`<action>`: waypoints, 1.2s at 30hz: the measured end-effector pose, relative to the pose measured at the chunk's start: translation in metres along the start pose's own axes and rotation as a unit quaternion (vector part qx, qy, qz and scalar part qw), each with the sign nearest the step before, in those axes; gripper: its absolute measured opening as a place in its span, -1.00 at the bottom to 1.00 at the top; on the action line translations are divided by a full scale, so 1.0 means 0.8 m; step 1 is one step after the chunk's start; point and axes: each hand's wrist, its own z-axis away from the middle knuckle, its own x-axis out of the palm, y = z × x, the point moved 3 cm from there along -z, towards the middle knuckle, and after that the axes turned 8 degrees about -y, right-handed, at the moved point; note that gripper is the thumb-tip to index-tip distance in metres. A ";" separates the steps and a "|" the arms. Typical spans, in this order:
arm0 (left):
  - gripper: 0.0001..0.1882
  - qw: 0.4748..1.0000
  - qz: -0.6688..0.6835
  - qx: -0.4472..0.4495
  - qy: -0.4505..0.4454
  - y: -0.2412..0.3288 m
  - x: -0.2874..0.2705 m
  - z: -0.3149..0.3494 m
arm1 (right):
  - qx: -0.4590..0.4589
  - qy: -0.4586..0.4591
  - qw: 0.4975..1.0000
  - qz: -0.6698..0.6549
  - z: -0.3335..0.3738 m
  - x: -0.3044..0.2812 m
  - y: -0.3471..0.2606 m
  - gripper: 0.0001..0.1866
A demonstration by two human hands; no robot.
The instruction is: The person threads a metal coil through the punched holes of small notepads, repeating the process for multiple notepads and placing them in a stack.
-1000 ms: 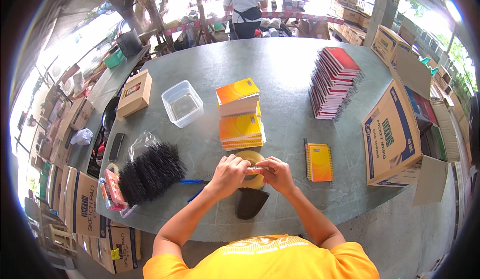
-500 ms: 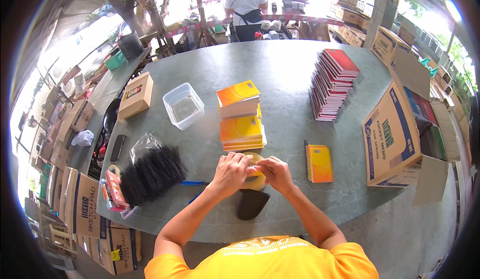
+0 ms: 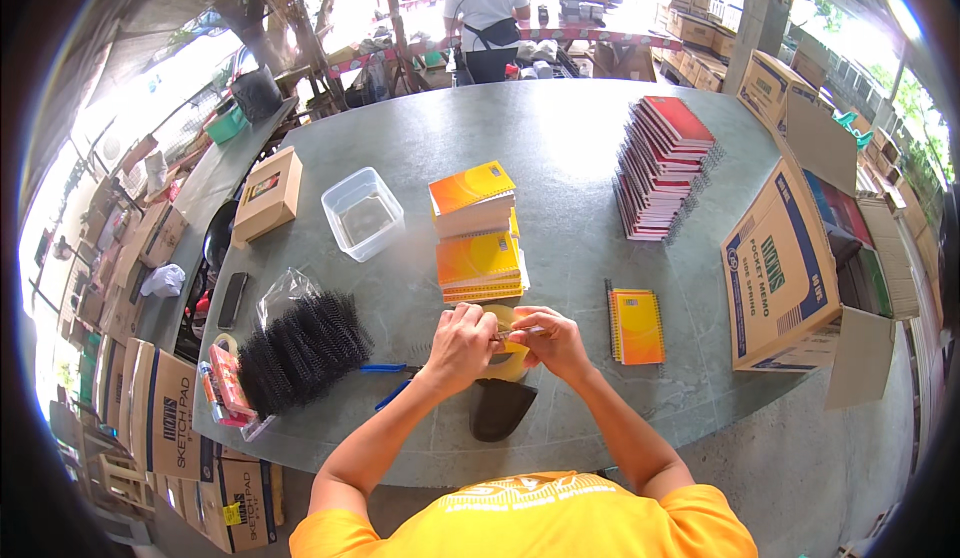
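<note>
At the near middle of the table my left hand (image 3: 460,346) and my right hand (image 3: 554,344) meet with fingers closed, over a yellowish tape roll (image 3: 512,366). A small whitish piece (image 3: 520,332) shows at the right fingertips; its kind is unclear. What the left fingers grip is hidden. Below the roll lies a dark, rounded tape dispenser (image 3: 503,410). Just beyond my hands stands a stack of yellow-orange notebooks (image 3: 478,256), its upper ones turned askew. Beside my left wrist lies a blue-handled tool (image 3: 385,368), partly covered.
Black spiral coils (image 3: 305,353) are heaped at left, near a clear plastic tub (image 3: 363,214) and a brown box (image 3: 268,196). Rightward lie a yellow spiral notebook (image 3: 638,326), a tall stack of red notebooks (image 3: 664,170) and an open carton (image 3: 785,268). A person (image 3: 488,8) stands beyond the table.
My right hand has turned a little, its fingers parting slightly from the left ones, and the whitish piece now shows. More of the blue-handled tool is visible.
</note>
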 end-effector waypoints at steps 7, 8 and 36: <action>-0.72 1.000 0.018 0.013 0.004 -0.006 0.007 0.003 | 0.078 0.002 0.994 -0.082 0.001 -0.001 0.007 -0.81; -0.73 1.000 0.020 0.003 0.004 -0.003 0.005 0.001 | 0.083 0.007 0.992 -0.099 0.002 -0.002 0.011 -0.80; -0.75 0.999 0.034 0.008 0.035 0.009 -0.003 -0.002 | 0.033 -0.025 0.973 -0.229 0.014 0.008 0.041 -0.79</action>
